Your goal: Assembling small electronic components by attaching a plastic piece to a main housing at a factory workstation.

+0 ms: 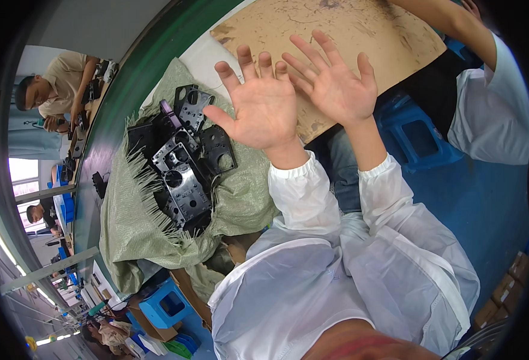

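Both my hands are raised with palms turned up, and neither holds anything. My left hand has its fingers spread, thumb pointing left toward an open woven sack. Inside the sack lies a pile of black molded plastic frames with round cut-outs; a purple strip shows among them. My right hand is also spread, above the front edge of a worn wooden board. The fingertips of the two hands come close together between them. White sleeves cover both forearms.
At the upper right another person's bare arm reaches toward the board. A blue plastic stool stands on the blue floor below. Another blue stool and cardboard boxes are at the lower left. Several people work along benches at far left.
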Demonstrator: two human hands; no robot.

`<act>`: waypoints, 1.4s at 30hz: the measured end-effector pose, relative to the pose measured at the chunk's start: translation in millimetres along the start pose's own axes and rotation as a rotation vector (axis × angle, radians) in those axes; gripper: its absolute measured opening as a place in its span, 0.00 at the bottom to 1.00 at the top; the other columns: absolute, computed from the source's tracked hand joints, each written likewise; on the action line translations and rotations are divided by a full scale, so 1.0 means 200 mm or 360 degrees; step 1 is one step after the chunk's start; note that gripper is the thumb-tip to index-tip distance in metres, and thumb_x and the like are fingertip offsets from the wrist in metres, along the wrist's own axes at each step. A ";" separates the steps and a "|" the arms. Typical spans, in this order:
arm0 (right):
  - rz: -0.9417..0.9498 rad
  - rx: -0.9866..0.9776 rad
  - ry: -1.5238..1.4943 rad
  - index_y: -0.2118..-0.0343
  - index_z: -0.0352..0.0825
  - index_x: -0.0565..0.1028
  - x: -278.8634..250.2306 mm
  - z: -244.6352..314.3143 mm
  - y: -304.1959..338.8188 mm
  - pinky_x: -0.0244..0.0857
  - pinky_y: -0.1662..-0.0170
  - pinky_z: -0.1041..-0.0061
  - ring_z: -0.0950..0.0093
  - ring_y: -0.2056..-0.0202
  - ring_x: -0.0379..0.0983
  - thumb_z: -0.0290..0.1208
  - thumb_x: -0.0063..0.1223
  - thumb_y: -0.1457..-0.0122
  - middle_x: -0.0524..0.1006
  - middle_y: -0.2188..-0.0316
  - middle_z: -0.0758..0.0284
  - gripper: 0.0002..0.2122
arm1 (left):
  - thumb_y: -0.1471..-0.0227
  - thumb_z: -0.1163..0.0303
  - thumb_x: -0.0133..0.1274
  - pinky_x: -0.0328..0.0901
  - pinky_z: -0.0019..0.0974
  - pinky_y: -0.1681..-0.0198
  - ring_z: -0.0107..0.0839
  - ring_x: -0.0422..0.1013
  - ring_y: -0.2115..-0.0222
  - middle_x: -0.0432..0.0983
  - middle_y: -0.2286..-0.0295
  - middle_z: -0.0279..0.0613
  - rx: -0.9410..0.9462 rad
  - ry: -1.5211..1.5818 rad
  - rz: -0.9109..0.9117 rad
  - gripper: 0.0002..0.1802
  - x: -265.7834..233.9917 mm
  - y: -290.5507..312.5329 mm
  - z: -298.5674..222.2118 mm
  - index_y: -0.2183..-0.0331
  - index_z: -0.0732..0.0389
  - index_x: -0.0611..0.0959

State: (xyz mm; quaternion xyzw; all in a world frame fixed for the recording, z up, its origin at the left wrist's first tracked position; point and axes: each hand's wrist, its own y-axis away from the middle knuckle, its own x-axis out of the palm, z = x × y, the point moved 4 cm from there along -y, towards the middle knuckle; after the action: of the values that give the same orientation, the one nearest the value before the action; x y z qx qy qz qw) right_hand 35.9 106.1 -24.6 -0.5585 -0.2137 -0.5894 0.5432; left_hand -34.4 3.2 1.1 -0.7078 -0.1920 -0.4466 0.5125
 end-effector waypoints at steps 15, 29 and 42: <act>0.0249 -0.0188 0.1183 0.33 0.34 0.38 0.01 -0.08 0.01 0.41 0.34 0.65 0.64 0.34 0.44 0.45 0.77 0.67 0.48 0.36 0.58 0.64 | 0.44 0.32 0.35 0.63 0.32 0.62 0.32 0.69 0.65 0.74 0.63 0.50 0.0160 -0.1210 0.0181 0.43 0.06 0.03 0.18 0.62 0.70 0.75; 0.0211 0.0093 0.1179 0.34 0.33 0.47 -0.01 -0.09 0.03 0.55 0.41 0.70 0.69 0.45 0.64 0.49 0.76 0.63 0.67 0.48 0.61 0.57 | 0.42 0.38 0.37 0.61 0.26 0.77 0.28 0.69 0.81 0.74 0.80 0.45 -0.0223 -0.1514 0.0149 0.39 0.04 0.07 0.13 0.73 0.69 0.76; 0.0209 0.0077 0.1464 0.40 0.31 0.61 0.00 -0.05 0.02 0.54 0.42 0.74 0.73 0.46 0.63 0.51 0.72 0.58 0.68 0.51 0.65 0.46 | 0.40 0.57 0.42 0.52 0.23 0.85 0.20 0.59 0.90 0.68 0.87 0.37 -0.0082 -0.1552 -0.0159 0.26 0.06 0.04 0.11 0.82 0.66 0.74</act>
State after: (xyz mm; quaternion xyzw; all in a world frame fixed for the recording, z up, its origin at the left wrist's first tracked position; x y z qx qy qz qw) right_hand 35.3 96.5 -27.8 -0.2387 0.0714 -0.7351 0.6305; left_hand -13.2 18.7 4.7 -0.8368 -0.4323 -0.0919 0.3231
